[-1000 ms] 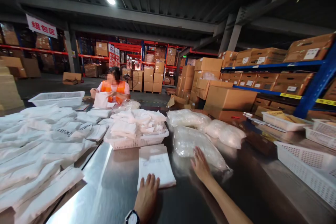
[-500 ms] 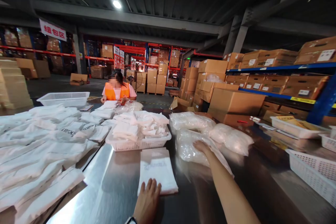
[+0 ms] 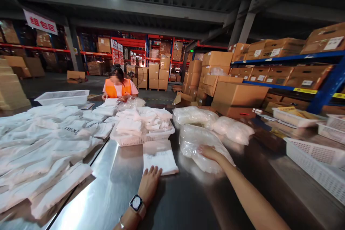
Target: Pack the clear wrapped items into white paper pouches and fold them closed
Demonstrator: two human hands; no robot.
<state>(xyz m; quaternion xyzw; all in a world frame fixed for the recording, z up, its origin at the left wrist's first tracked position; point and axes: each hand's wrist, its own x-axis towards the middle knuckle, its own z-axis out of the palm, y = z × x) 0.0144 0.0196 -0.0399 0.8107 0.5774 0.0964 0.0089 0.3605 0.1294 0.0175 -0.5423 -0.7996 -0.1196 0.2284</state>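
My left hand [image 3: 151,180], with a watch on its wrist, lies open. Its spread fingertips rest on the near edge of a flat stack of folded white cloth [image 3: 159,158] that bears faint printed lettering. My right hand [image 3: 208,152] reaches onto a bulging bundle of clear plastic bags [image 3: 192,138], its fingers laid out over the film. Two more plastic bundles [image 3: 233,129] sit behind that one. Just beyond the folded stack stands a white perforated basket [image 3: 129,141] heaped with white cloth pieces.
A large spread of white cloth bags [image 3: 48,147] covers the metal table's [image 3: 107,187] left side. Across it, a person in an orange vest [image 3: 118,90] handles white cloth. White baskets [image 3: 318,161] line the right side; cartons [image 3: 239,95] stand behind.
The view has shifted, bringing the watch and more of my left forearm into sight. Both hands stay at the same things, left on the cloth stack, right on the plastic bundle.
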